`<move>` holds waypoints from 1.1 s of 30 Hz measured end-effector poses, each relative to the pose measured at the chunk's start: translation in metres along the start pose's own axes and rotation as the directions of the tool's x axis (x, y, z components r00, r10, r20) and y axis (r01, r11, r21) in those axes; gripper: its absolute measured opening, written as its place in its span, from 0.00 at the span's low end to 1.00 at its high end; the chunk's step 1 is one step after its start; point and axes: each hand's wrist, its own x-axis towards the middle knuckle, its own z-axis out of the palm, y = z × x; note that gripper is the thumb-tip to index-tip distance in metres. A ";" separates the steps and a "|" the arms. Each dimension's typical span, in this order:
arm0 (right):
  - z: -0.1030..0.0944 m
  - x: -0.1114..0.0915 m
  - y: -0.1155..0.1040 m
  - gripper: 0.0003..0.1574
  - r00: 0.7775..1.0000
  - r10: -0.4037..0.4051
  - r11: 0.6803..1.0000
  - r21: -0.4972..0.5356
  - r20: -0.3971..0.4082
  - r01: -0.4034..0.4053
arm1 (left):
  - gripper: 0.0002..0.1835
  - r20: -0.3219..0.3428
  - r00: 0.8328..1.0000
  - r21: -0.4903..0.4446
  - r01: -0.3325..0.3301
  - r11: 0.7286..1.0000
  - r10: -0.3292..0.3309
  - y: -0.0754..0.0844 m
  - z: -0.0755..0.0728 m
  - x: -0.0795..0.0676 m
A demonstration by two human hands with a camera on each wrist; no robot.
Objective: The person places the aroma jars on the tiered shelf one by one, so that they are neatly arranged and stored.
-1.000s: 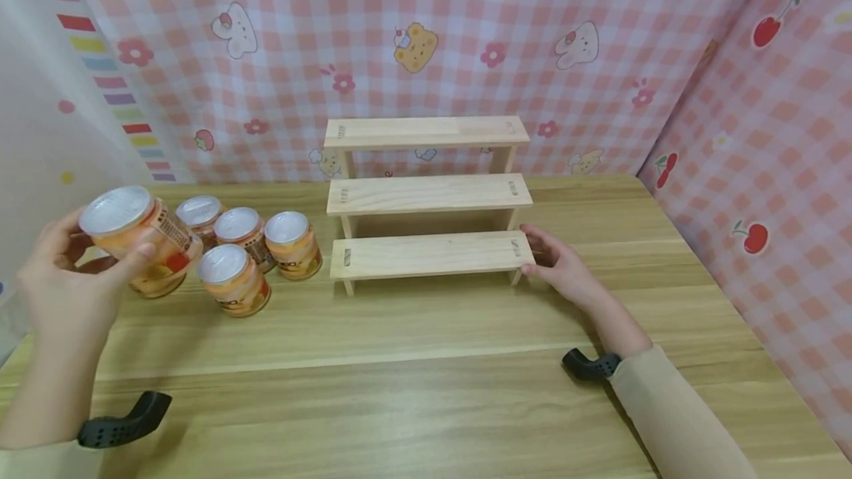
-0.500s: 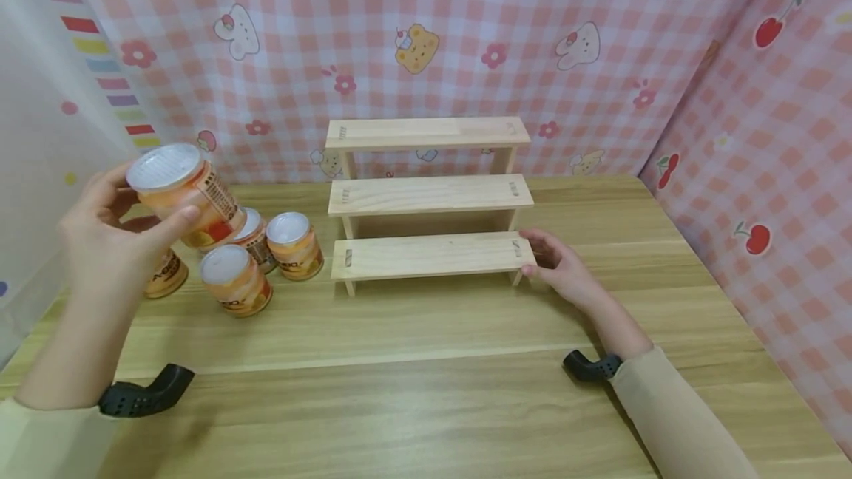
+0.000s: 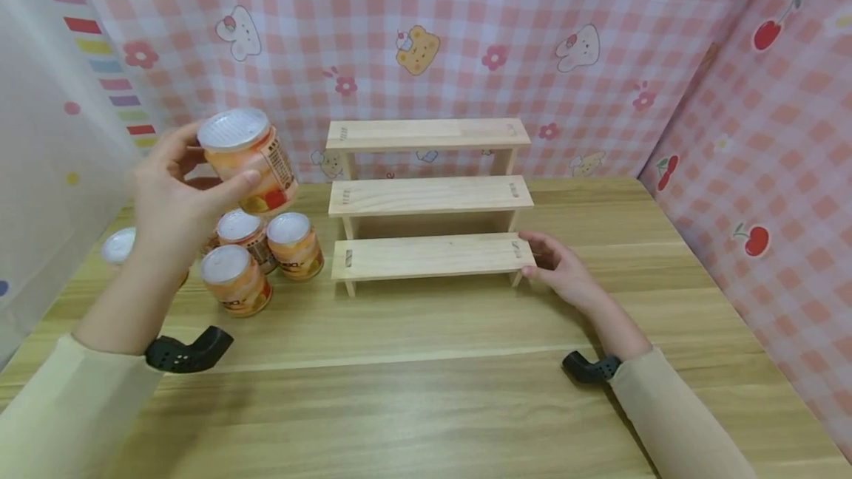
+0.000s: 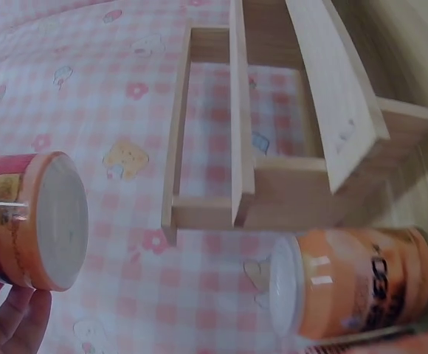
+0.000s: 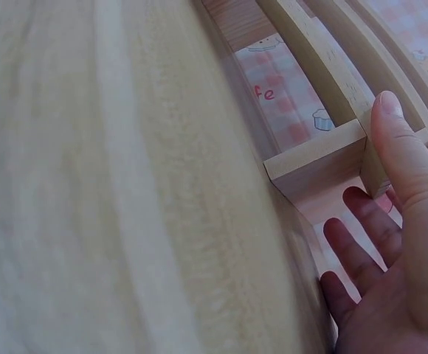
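A person's L hand [image 3: 173, 187], upper left of the frame, holds a round orange can with a pale, ridged lid [image 3: 256, 168] — thumb across the near side, fingers round the far side. The can is raised off the table, a bit tilted, lid up. Below it, at mid-left, similar orange cans w/ pale lids [image 3: 236, 283] stand close together, incl. one partly hidden by the forearm.

Centre: a pale wooden three-step rack [image 3: 433, 198], upright, its steps bare. The R hand [image 3: 566, 268], right of centre, grips the right end of the rack's lowest step btwn thumb and fingers; the R wrist view shows the thumb against the step's end.

Both arms have beige sleeves [image 3: 679, 412] and black curved wrist mounts [image 3: 189, 352]. The light wood-grain table [image 3: 433, 398] fills the lower half — behind it, pink-and-white checked cloth [image 3: 459, 87] w/ cartoon animals, flowers & strawberries; more checked cloth w/ cherries at far right.
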 end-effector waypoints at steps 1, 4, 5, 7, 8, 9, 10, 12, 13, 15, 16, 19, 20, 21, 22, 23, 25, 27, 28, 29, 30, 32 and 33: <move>0.000 0.000 0.000 0.38 1.000 0.002 1.000 0.001 0.000 -0.002 | 0.29 0.008 1.000 0.009 -0.003 1.000 0.003 0.001 0.003 0.002; 0.000 0.001 0.001 0.39 1.000 -0.001 1.000 0.008 0.002 0.001 | 0.30 0.033 0.999 0.025 -0.004 1.000 0.003 0.003 0.013 0.010; 0.000 0.001 0.002 0.39 1.000 -0.003 1.000 0.008 0.002 0.003 | 0.30 0.039 0.999 0.020 0.000 1.000 -0.001 0.004 0.016 0.013; 0.000 0.002 0.002 0.40 1.000 -0.008 1.000 0.010 0.003 0.008 | 0.30 0.053 0.998 0.017 0.019 1.000 -0.020 0.006 0.022 0.018; -0.001 0.002 0.002 0.40 1.000 -0.009 1.000 0.011 0.003 0.009 | 0.29 0.060 0.998 0.019 0.024 1.000 -0.026 0.007 0.025 0.021; -0.001 0.002 0.002 0.40 1.000 -0.012 1.000 0.013 0.003 0.012 | 0.29 0.064 0.997 0.023 0.028 0.999 -0.029 0.008 0.028 0.023; -0.001 0.002 0.002 0.40 1.000 -0.013 1.000 0.014 0.004 0.013 | 0.29 0.068 0.997 0.029 0.031 0.999 -0.033 0.009 0.030 0.026; -0.001 0.002 0.002 0.40 1.000 -0.017 1.000 0.015 0.004 0.017 | 0.30 0.078 0.996 0.036 0.044 0.998 -0.046 0.011 0.035 0.031; -0.001 0.002 0.002 0.40 1.000 -0.017 1.000 0.015 0.004 0.017 | 0.30 0.082 0.996 0.038 0.044 0.998 -0.047 0.011 0.038 0.034; -0.001 0.002 0.002 0.40 1.000 -0.018 1.000 0.012 0.004 0.018 | 0.31 0.092 0.994 0.025 0.063 0.998 -0.065 0.012 0.042 0.040; -0.001 0.001 0.003 0.40 1.000 -0.017 1.000 0.010 0.003 0.017 | 0.31 0.099 0.993 0.016 0.069 0.997 -0.071 0.012 0.044 0.044; -0.001 0.001 0.004 0.40 1.000 -0.016 1.000 0.009 0.005 0.015 | 0.31 0.119 0.990 0.007 0.073 0.997 -0.073 0.013 0.050 0.053; -0.001 0.001 0.005 0.40 1.000 -0.015 1.000 0.010 0.006 0.015 | 0.32 0.124 0.990 0.009 0.072 0.997 -0.073 0.013 0.052 0.056; -0.001 0.001 0.005 0.40 1.000 -0.015 1.000 0.012 0.006 0.015 | 0.32 0.130 0.989 0.018 0.070 0.997 -0.072 0.014 0.054 0.058; -0.002 0.001 0.005 0.40 1.000 -0.015 1.000 0.013 0.005 0.015 | 0.32 0.137 0.988 0.018 0.072 0.997 -0.074 0.014 0.057 0.061; -0.002 0.001 0.005 0.40 1.000 -0.016 1.000 0.015 0.005 0.016 | 0.32 0.141 0.987 0.025 0.071 0.997 -0.073 0.015 0.059 0.063; -0.002 0.001 0.004 0.40 1.000 -0.017 1.000 0.015 0.003 0.017 | 0.33 0.151 0.985 0.020 0.080 0.997 -0.082 0.016 0.063 0.068; -0.002 0.002 0.003 0.41 1.000 -0.020 1.000 0.015 0.000 0.020 | 0.34 0.157 0.983 0.014 0.091 0.996 -0.092 0.017 0.067 0.072; -0.001 0.002 0.003 0.41 1.000 -0.023 1.000 0.015 0.001 0.023 | 0.34 0.161 0.982 0.009 0.095 0.995 -0.095 0.017 0.069 0.074; -0.001 0.002 0.002 0.41 1.000 -0.024 1.000 0.014 0.003 0.024 | 0.34 0.164 0.981 0.010 0.100 0.995 -0.101 0.017 0.071 0.077; -0.001 0.002 0.002 0.41 1.000 -0.024 1.000 0.012 0.002 0.024 | 0.35 0.169 0.980 0.006 0.109 0.994 -0.109 0.017 0.074 0.079; -0.001 0.001 0.002 0.41 1.000 -0.022 1.000 0.009 0.003 0.022 | 0.35 0.176 0.977 0.007 0.120 0.993 -0.119 0.017 0.079 0.083; -0.001 0.001 0.003 0.41 1.000 -0.019 1.000 0.009 0.003 0.019 | 0.35 0.182 0.976 0.005 0.123 0.992 -0.122 0.016 0.082 0.085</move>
